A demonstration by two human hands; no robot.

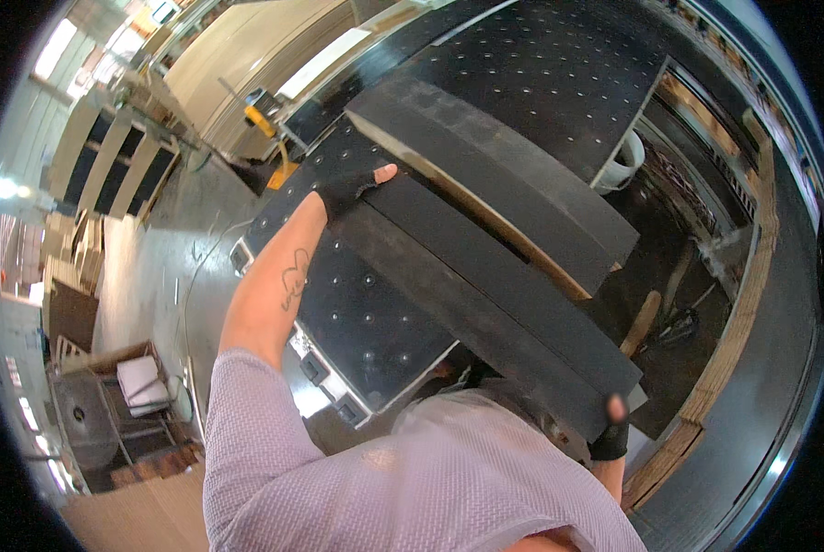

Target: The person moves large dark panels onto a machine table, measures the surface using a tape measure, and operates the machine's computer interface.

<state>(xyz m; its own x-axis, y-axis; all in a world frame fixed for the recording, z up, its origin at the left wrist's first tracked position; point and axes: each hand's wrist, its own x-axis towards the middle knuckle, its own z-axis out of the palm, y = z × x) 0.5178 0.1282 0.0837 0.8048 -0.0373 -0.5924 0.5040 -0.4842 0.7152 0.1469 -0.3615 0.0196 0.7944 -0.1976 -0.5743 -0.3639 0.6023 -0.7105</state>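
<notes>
A long black panel stack (494, 269) lies slantwise before me, with a dark line running along its length. My left hand (353, 193), in a black fingerless glove, grips its far left end with the thumb over the top face. At the near right end my right hand (612, 428), gloved the same way, holds the corner; its fingers are hidden beneath. Just beyond lies a second black panel stack (501, 172) with a tan lower edge, a narrow gap apart from the first. Both are over the black ball-transfer table (363, 297).
A perforated black table surface (536, 76) extends at the back. To the right, a white bucket (622, 162) stands in the recess beside a wooden rail (736, 324). A yellow tool handle (260, 121) is at the table's left edge; large board stacks (246, 62) stand behind.
</notes>
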